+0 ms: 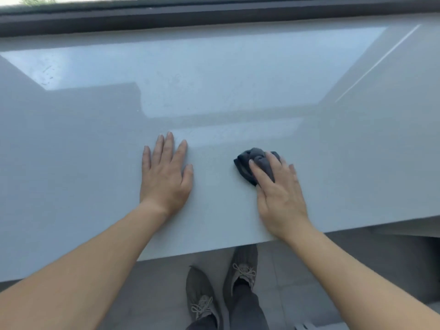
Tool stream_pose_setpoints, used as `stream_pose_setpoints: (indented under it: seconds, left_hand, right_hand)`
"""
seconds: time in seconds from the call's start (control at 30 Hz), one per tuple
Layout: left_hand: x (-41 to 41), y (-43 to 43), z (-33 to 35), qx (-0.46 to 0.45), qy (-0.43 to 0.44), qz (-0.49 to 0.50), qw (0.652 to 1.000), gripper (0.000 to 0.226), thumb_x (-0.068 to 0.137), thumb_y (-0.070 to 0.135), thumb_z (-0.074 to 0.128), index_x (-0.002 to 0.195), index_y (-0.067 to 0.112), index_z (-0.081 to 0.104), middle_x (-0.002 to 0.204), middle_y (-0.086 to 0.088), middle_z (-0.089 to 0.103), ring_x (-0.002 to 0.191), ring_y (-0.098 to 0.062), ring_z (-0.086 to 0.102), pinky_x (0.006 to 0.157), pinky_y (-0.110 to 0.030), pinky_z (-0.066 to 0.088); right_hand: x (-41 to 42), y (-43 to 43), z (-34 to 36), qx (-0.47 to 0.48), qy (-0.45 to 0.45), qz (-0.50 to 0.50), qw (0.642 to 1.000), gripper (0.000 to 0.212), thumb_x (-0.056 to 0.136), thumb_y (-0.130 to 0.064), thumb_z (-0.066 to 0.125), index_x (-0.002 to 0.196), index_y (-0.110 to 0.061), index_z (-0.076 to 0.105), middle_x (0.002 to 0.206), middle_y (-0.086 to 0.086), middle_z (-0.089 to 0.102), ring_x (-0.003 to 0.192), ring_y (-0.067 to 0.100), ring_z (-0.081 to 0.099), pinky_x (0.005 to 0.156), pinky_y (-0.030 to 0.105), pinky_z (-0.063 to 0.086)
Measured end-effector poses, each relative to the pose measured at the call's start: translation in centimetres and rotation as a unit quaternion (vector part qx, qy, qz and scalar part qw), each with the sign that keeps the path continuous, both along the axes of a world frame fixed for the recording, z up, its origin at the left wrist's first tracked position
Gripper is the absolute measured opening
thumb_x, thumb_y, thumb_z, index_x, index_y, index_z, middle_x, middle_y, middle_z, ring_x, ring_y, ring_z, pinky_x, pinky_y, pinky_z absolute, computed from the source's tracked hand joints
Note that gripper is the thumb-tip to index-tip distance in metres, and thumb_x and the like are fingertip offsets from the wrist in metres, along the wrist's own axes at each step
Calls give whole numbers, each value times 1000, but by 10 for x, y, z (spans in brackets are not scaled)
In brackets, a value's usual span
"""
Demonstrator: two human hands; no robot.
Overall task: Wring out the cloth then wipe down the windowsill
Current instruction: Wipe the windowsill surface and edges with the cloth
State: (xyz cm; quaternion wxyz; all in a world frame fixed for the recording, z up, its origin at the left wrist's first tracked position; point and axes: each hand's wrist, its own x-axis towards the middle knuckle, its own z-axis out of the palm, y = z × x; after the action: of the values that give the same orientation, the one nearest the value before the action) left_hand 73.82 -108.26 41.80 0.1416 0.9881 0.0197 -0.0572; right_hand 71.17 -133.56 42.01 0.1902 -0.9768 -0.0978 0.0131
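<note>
A wide, glossy pale grey windowsill [95, 144] fills most of the view. A dark grey cloth [252, 160], bunched into a wad, lies on it right of centre. My right hand [278, 191] lies on top of the cloth, fingers fairly straight and pressing it onto the sill; part of the cloth is hidden under the palm. My left hand [164, 175] rests flat on the sill with fingers spread, about a hand's width left of the cloth, holding nothing.
A dark window frame [214, 15] runs along the far edge of the sill. The sill's front edge [202, 251] is just before my body; below it are a grey floor and my two grey laced shoes [223, 289]. Faint specks mark the sill's far left.
</note>
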Motion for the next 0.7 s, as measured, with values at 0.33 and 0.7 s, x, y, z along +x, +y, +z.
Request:
stream_pose_setpoints:
  seconds: [0.33, 0.7]
  left_hand:
    - [-11, -8, 4, -47, -40, -32, 998, 52, 99, 28, 38, 150, 17, 34, 165, -7, 14, 153, -18, 4, 121, -48, -10]
    - [43, -89, 12, -110, -65, -22, 992, 53, 98, 30, 40, 149, 16, 36, 165, -9, 14, 153, -21, 4, 122, -41, -9]
  right_hand:
    - [-56, -18, -1, -42, -7, 166, 985, 64, 82, -9, 54, 144, -24, 48, 159, 11, 30, 149, 35, 22, 119, 59, 18]
    - [-41, -66, 0, -40, -4, 170, 985, 59, 90, -14, 53, 147, -26, 44, 161, 8, 26, 151, 34, 17, 121, 55, 14]
